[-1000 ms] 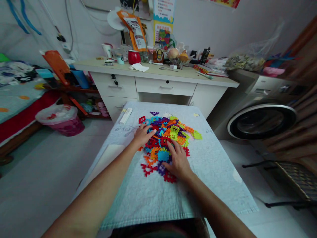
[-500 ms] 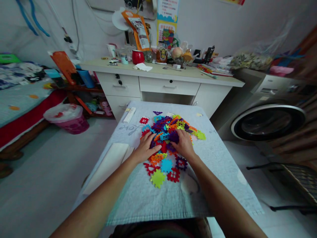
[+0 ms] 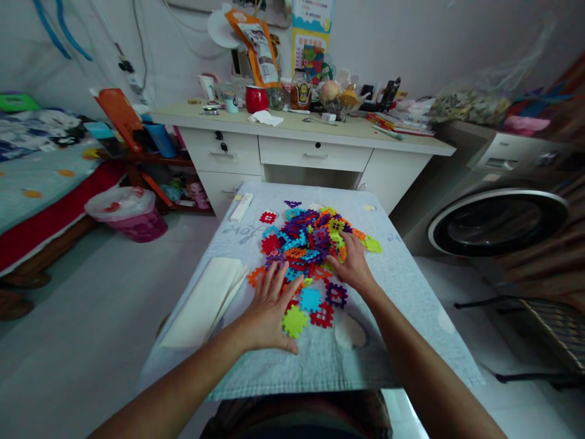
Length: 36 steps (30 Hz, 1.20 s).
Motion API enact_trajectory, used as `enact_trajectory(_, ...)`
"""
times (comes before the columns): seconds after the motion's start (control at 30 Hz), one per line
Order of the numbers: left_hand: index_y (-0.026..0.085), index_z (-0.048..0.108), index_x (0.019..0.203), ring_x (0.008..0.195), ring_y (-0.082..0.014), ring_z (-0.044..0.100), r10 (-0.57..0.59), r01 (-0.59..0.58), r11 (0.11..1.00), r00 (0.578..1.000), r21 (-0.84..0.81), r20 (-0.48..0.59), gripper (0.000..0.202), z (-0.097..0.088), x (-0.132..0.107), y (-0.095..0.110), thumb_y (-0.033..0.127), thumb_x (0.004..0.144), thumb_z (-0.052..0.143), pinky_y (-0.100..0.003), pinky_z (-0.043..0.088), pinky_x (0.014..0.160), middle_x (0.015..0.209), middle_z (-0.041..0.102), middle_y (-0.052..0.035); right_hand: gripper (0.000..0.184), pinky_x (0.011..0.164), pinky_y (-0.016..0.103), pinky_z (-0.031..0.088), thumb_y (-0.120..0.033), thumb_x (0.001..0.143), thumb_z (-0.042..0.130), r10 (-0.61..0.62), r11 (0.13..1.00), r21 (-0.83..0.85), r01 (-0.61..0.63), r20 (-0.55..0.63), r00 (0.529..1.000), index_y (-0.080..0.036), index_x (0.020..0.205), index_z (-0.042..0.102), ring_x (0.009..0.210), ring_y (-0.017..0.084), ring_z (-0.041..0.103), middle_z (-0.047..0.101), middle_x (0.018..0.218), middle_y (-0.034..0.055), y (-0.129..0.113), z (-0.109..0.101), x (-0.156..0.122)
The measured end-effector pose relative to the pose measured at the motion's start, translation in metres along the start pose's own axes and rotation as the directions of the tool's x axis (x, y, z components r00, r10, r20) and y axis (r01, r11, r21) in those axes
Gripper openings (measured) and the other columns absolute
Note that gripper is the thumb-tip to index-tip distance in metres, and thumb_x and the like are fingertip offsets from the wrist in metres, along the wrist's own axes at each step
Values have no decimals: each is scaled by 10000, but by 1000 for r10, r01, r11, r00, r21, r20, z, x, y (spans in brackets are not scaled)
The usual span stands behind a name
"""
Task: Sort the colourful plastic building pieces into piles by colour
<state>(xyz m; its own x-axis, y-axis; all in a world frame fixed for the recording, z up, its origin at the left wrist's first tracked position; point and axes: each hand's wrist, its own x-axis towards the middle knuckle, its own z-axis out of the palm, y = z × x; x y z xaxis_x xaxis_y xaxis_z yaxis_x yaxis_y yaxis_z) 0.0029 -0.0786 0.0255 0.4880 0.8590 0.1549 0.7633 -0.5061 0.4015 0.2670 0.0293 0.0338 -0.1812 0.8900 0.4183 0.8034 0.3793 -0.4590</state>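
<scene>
One left hand (image 3: 272,305) is spreading wide, now nearer than before, left of a lime piece (image 3: 295,321). Colourful pieces (image 3: 304,238) are lying heaped mid-table; the right hand (image 3: 353,262), shifted rightward, is curving at their right edge, its grip unclear.

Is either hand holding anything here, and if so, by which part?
The spread left hand appears to hold nothing. The right hand is at the colourful pieces; whether it grips one cannot be told.
</scene>
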Motion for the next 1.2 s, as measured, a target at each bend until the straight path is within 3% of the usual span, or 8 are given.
enact_trajectory(0.13,318,185,1526,1454,-474,114,-29,32,997,998,64,-48,1259,11,5,0,621,486,829,-672,244,1097,1624,59,-163,895,1078,587,298,-573,768,639,118,983,-149,-109,55,991,-159,1483,295,1365,382,330,360,1478,211,21,-1,-34)
enact_trajectory(0.3,292,225,1518,1303,-363,437,-122,148,977,979,155,-165,855,11,30,-4,467,793,642,-536,389,1042,1529,345,-143,863,1049,564,339,-560,785,624,128,978,-173,-116,58,990,-162,1479,301,1320,364,406,426,1437,213,31,14,-50)
enact_trajectory(0.47,242,251,1508,1144,-325,531,-172,208,962,965,180,-197,827,6,60,-2,436,801,634,-455,448,944,1352,520,-143,725,1030,510,392,-434,815,618,65,991,-115,-61,27,998,-135,1433,385,1241,331,474,503,1350,198,32,14,-48)
enact_trajectory(0.63,232,295,1467,1099,-304,557,-175,211,969,953,128,-246,751,6,86,5,514,833,582,-428,447,922,1285,560,-124,658,980,479,440,-361,820,622,88,992,-92,-84,44,995,-173,1418,420,1139,307,521,561,1251,153,30,10,-47)
enact_trajectory(0.83,233,468,1349,1155,-345,476,-136,201,966,929,161,-343,678,-4,120,10,541,773,650,-500,393,977,1267,516,-137,553,954,470,458,-303,841,598,65,997,-32,-64,52,997,-214,1373,480,1100,290,533,562,1240,126,30,10,-46)
enact_trajectory(1.0,210,518,1316,1255,-357,417,-177,244,963,893,113,-414,671,-7,152,-6,530,747,678,-498,345,1055,1398,419,-148,351,948,424,461,-246,827,606,79,996,32,-81,52,996,-213,1176,609,1072,260,532,565,1139,105,29,9,-44)
enact_trajectory(1.1,192,579,1243,1211,-334,473,-264,310,948,891,71,-370,560,-6,159,-18,535,800,610,-479,377,1028,1314,515,-143,283,892,369,482,-207,791,612,118,989,75,-124,70,991,-216,1074,626,986,221,553,543,1050,74,26,7,-40)
enact_trajectory(1.2,198,633,1144,1104,-288,545,-347,387,922,853,26,-389,434,-10,152,-26,511,863,526,-431,423,974,1152,606,-111,248,838,332,488,-187,770,597,123,986,99,-131,82,989,-219,1015,616,929,196,558,529,995,51,24,2,-30)
